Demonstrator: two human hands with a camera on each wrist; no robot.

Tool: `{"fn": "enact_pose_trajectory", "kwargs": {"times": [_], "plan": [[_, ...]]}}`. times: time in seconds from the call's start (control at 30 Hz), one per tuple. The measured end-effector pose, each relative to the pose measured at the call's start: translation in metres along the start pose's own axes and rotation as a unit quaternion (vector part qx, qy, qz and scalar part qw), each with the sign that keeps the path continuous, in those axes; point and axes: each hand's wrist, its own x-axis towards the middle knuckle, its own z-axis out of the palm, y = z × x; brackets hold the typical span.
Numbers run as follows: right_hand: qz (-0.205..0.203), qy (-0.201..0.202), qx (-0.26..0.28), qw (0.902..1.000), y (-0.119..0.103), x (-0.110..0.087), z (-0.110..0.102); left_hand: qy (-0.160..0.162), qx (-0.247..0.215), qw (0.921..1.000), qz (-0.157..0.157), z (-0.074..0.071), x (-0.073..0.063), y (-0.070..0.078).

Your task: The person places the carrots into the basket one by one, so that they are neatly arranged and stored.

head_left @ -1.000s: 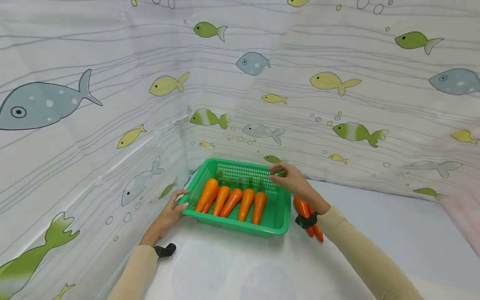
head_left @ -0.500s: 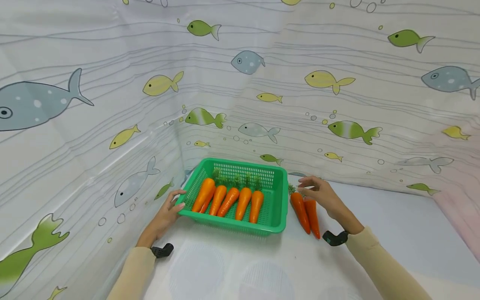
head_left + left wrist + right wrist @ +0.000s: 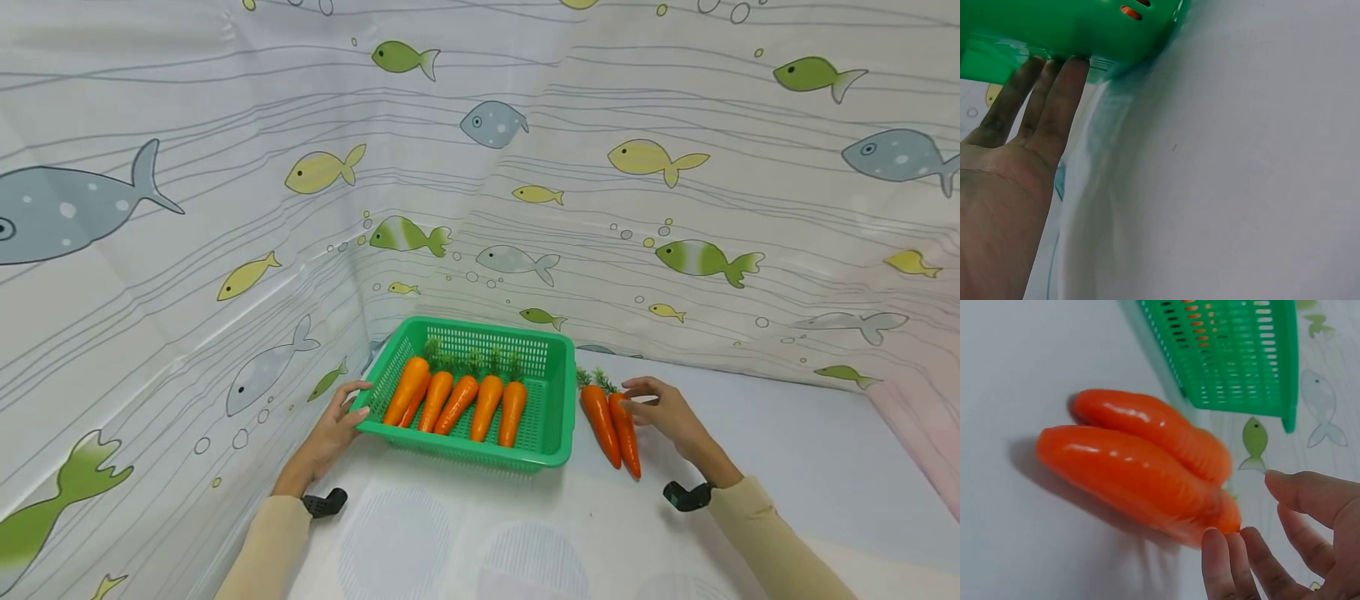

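Observation:
A green plastic basket (image 3: pixel 462 444) holds several carrots (image 3: pixel 489 404) lying side by side, leafy tops toward the far wall. My left hand (image 3: pixel 333 429) touches the basket's left rim; in the left wrist view its fingers (image 3: pixel 1057 112) reach out straight to the basket's edge. Two more carrots lie outside, right of the basket: a nearer-in carrot (image 3: pixel 598 421) and an outer carrot (image 3: pixel 625 433). Beside the outer one is my right hand (image 3: pixel 670 414), thumb and fingers apart. In the right wrist view its fingertips are right at that carrot's leafy end, with no grip around it.
Behind and to the left hang white wall sheets (image 3: pixel 450 183) printed with fish, meeting in a corner behind the basket. The white tabletop (image 3: pixel 517 542) carries pale round patterns in front. Black bands with small cameras (image 3: pixel 326 502) sit on both wrists.
My right hand has moved from above the basket's right side, past the two loose carrots, to beside the outer one. The left hand stays at the rim; the head view has shifted slightly.

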Motion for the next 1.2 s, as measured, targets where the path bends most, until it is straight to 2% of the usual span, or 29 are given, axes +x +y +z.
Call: {"fn": "enact_pose_trajectory", "kwargs": {"times": [0.17,0.3,0.6,0.9,1.2], "plan": [[0.016,-0.002,-0.015,0.9998,0.011,0.003,0.000,0.001,-0.004,1.0000,-0.008,0.000,0.000,0.001],[0.031,-0.018,-0.025,0.9990,0.015,0.006,0.002,-0.004,-0.002,1.0000,-0.004,0.001,-0.001,0.001],[0.045,-0.028,-0.084,0.9950,0.019,0.015,0.002,-0.003,-0.007,1.0000,-0.002,0.003,0.000,0.001],[0.036,-0.074,-0.074,0.9938,0.020,0.014,-0.003,-0.002,-0.011,0.9999,-0.002,0.003,0.000,0.002],[0.045,-0.067,-0.076,0.9939,0.020,0.012,-0.003,-0.002,-0.010,0.9999,-0.001,0.001,-0.002,0.004]]}}
